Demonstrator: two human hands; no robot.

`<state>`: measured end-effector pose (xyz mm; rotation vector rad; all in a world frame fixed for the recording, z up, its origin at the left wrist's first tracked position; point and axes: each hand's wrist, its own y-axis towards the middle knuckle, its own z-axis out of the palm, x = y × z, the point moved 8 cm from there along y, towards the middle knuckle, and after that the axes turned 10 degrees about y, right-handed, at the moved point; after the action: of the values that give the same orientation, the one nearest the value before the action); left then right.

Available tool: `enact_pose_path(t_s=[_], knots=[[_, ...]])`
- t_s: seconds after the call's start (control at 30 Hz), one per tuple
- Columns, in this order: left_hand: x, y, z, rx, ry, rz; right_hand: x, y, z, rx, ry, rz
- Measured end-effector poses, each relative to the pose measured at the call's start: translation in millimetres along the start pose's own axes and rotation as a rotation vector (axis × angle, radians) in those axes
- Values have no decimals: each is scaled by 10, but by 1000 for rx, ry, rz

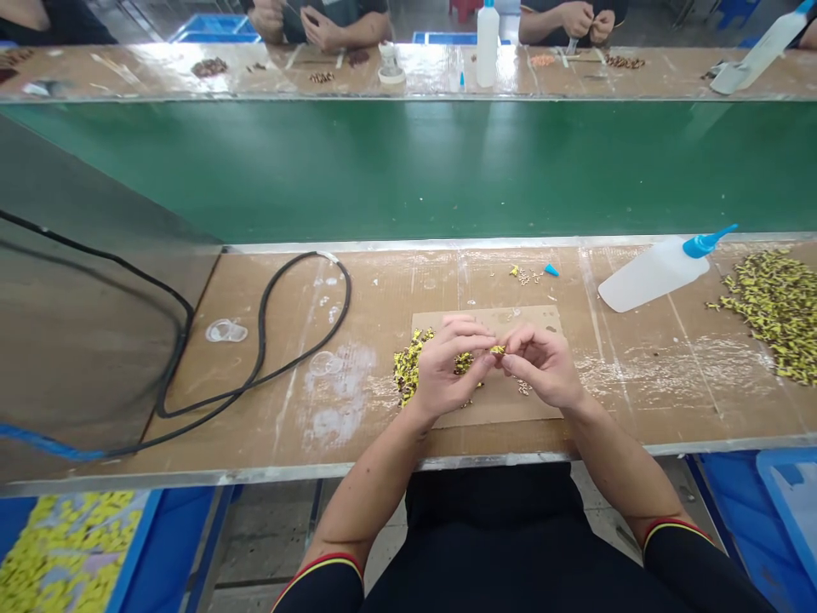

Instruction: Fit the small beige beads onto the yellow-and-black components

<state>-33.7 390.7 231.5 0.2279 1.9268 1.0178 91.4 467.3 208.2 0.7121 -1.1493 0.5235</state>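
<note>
My left hand (454,362) and my right hand (541,362) meet over a cardboard sheet (498,415) on the bench. Between their fingertips is a small yellow-and-brown piece (498,349); both hands pinch it, and its exact kind is too small to make out. Beside and partly behind my left hand lies a pile of similar yellow-and-dark pieces (407,370). Tiny pale pinkish bits (524,386) rest on the cardboard just under my right hand.
A white squeeze bottle (654,274) lies to the right, near a large heap of yellow pieces (775,311). A blue cap (551,270) sits behind the cardboard. A black cable (261,340) loops at left. Co-workers' hands (322,28) are across the green divider (408,170).
</note>
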Motion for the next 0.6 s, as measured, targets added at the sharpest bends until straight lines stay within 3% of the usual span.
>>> enact_pose_path(t_s=[0.2, 0.33, 0.43, 0.53, 0.6], knots=[[105, 45, -71, 39, 43, -43, 90, -31, -38, -55, -233, -166], [528, 78, -547, -161, 311, -180, 138, -39, -170, -120, -345, -219], [1012, 8, -963, -289, 605, -415, 185, -34, -258, -148, -411, -250], [1465, -91, -1096, -130, 811, -663, 227, -23, -291, -130, -475, -271], [1601, -124, -1090, -13, 875, -729, 287, -16, -319, -124, -509, -299]])
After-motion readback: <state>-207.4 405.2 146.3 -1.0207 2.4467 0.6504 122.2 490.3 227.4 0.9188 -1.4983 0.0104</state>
